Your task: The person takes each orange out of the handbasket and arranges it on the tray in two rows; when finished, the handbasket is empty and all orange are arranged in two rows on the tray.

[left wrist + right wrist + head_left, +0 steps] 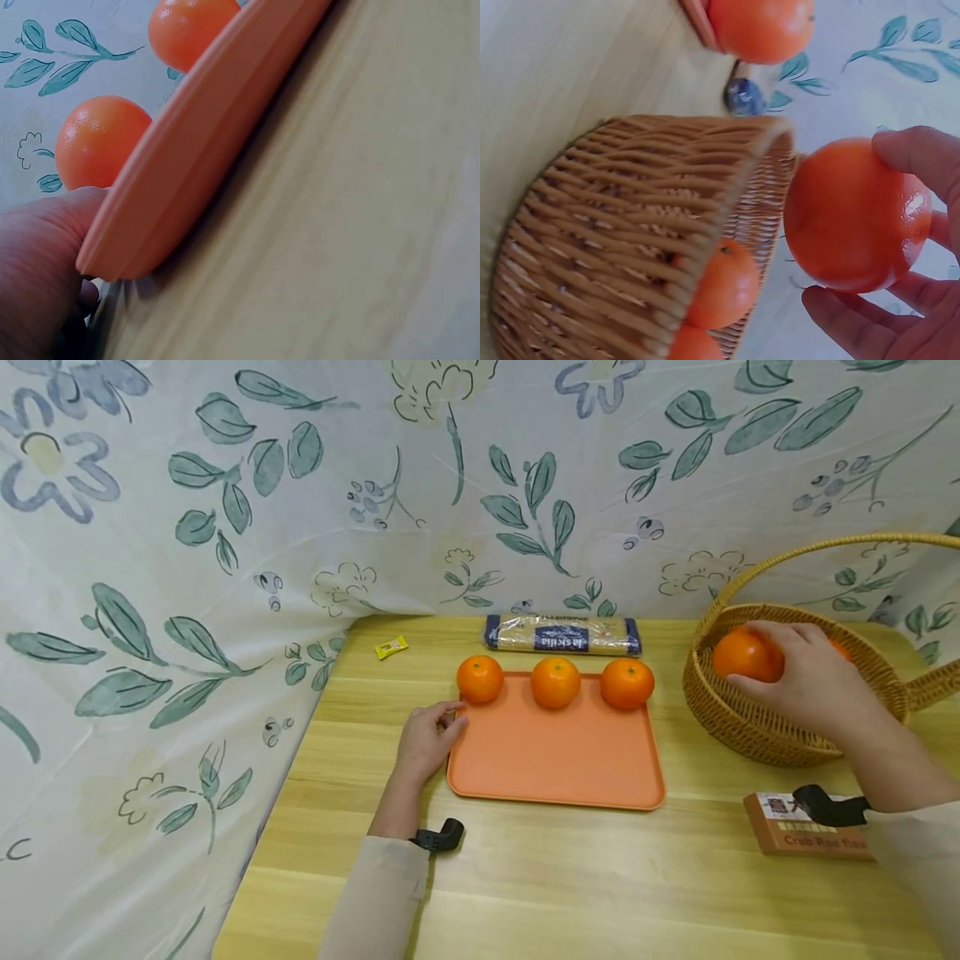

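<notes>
My right hand [813, 681] grips an orange [855, 217] with thumb and fingers around its sides, at the mouth of the wicker basket [720, 718]. More oranges lie inside the basket, one of them [724, 285] showing past the rim in the right wrist view. My left hand [427, 739] holds the left edge of an orange-coloured tray [555, 756], the rim between thumb and fingers. Along the tray's far side sit three oranges: one at the left corner [480, 679], one in the middle [556, 682] and one at the right corner [627, 683].
Behind the tray lies a plastic packet of spaghetti [562, 635]. A small yellow wrapped piece [391, 647] is at the table's far left. A box [810, 839], partly hidden by my right forearm, lies in front of the basket. Floral cloth [300, 527] hangs behind the wooden table [525, 877].
</notes>
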`<state>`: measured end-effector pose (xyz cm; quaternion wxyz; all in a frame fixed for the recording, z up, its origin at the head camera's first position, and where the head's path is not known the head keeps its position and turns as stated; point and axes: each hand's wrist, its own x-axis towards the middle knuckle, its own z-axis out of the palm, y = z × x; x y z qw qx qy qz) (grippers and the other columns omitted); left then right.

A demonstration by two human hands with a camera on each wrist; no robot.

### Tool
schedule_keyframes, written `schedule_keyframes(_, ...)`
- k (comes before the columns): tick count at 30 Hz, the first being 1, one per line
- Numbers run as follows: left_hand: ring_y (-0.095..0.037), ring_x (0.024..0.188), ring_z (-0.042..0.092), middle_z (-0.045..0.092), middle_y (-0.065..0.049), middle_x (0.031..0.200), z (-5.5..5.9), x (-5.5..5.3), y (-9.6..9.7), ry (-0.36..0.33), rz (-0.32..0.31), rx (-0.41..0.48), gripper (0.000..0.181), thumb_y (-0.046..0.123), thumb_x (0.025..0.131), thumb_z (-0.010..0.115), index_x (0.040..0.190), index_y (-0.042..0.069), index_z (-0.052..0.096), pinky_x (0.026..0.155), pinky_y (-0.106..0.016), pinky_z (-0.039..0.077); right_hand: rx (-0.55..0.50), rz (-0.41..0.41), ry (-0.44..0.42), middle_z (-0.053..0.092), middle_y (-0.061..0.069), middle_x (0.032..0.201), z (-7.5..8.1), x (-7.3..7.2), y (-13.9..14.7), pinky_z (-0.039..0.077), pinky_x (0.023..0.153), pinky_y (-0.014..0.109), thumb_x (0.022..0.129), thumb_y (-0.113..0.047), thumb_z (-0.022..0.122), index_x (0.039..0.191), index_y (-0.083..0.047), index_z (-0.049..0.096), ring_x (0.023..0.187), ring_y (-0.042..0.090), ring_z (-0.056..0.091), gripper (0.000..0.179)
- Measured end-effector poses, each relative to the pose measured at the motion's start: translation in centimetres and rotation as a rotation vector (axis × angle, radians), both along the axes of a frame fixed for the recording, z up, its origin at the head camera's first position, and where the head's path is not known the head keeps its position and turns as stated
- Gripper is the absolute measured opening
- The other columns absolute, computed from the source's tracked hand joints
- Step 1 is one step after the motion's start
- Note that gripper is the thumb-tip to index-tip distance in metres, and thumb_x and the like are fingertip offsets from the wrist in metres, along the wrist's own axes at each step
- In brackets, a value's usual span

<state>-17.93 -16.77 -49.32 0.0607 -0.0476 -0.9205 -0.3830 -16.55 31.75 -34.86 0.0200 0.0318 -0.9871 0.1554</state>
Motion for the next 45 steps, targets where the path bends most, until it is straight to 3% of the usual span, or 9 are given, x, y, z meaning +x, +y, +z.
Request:
schedule_keyframes(8,-0.020,0.083,0.053,0.069,0.001,0.084,-0.1,-0.1,-0.2,-0.001,0.000,-0.001,0.028,0.030,0.097,0.071,0.122,0.022,0.075,0.074,-0.031,0.041,-0.003,0.062,0.000,0.037,0.040,0.139,0.6,1.1,-2.0,0.041,0.083,0.075,0.089,-0.054,0.074,0.150,-0.006,0.041,0.115,0.059,0.044,0.084)
schedule_keyframes(13,-0.019,0.083,0.052,0.070,0.001,0.085,-0.3,-0.2,-0.2,-0.004,-0.002,-0.003,0.028,0.031,0.097,0.071,0.123,0.022,0.075,0.073,-0.030,0.040,-0.036,0.106,-0.007,0.042,0.036,0.140,0.2,1.5,-3.5,0.041,0.089,0.073,0.086,-0.055,0.076,0.147,-0.005,0.045,0.119,0.054,0.045,0.085)
schedule_keyframes(19,-0.019,0.084,0.052,0.069,0.002,0.085,-0.3,-0.3,-0.2,-0.009,-0.004,-0.004,0.028,0.031,0.097,0.071,0.123,0.023,0.075,0.073,-0.031,0.040,-0.098,0.155,-0.026,0.051,0.032,0.132,-1.2,2.2,-5.4,0.045,0.090,0.067,0.083,-0.052,0.081,0.147,-0.003,0.048,0.114,0.047,0.052,0.087)
schedule_keyframes(25,-0.018,0.084,0.052,0.068,0.003,0.084,-0.2,-0.3,-0.1,-0.014,-0.001,-0.005,0.028,0.032,0.096,0.071,0.123,0.023,0.074,0.074,-0.030,0.040,-0.197,0.170,-0.088,0.047,0.031,0.135,-3.2,2.7,-7.8,0.049,0.089,0.063,0.084,-0.049,0.081,0.149,-0.002,0.045,0.113,0.045,0.053,0.088)
schedule_keyframes(29,-0.018,0.084,0.052,0.068,0.003,0.083,-0.2,-0.2,-0.2,-0.018,-0.002,-0.002,0.028,0.032,0.096,0.071,0.123,0.023,0.074,0.074,-0.030,0.040,-0.257,0.174,-0.102,0.047,0.028,0.129,-4.6,2.9,-9.3,0.053,0.084,0.055,0.085,-0.047,0.080,0.149,-0.001,0.045,0.107,0.041,0.055,0.086)
schedule_keyframes(33,-0.019,0.083,0.052,0.068,0.003,0.083,-0.2,-0.2,-0.2,-0.019,-0.005,0.000,0.028,0.032,0.096,0.071,0.123,0.023,0.075,0.073,-0.030,0.039,-0.368,0.196,-0.108,0.046,0.025,0.130,-6.0,3.1,-10.9,0.054,0.083,0.045,0.085,-0.040,0.082,0.146,-0.003,0.046,0.107,0.038,0.057,0.080)
schedule_keyframes(41,-0.018,0.083,0.052,0.068,0.003,0.083,-0.6,-0.4,-0.3,-0.005,-0.003,-0.002,0.029,0.032,0.096,0.072,0.123,0.023,0.075,0.074,-0.030,0.040,-0.750,0.302,-0.158,0.043,0.019,0.143,-8.8,3.4,-14.7,0.055,0.089,0.024,0.086,-0.013,0.081,0.146,-0.008,0.038,0.119,0.037,0.059,0.075)
schedule_keyframes(45,-0.018,0.083,0.052,0.068,0.003,0.083,-0.6,-0.5,-0.3,-0.004,-0.007,-0.002,0.028,0.033,0.096,0.071,0.123,0.023,0.075,0.074,-0.030,0.040,-0.844,0.331,-0.156,0.041,0.016,0.144,-9.6,3.4,-16.5,0.052,0.092,0.017,0.084,-0.008,0.081,0.149,-0.011,0.037,0.123,0.036,0.056,0.079)
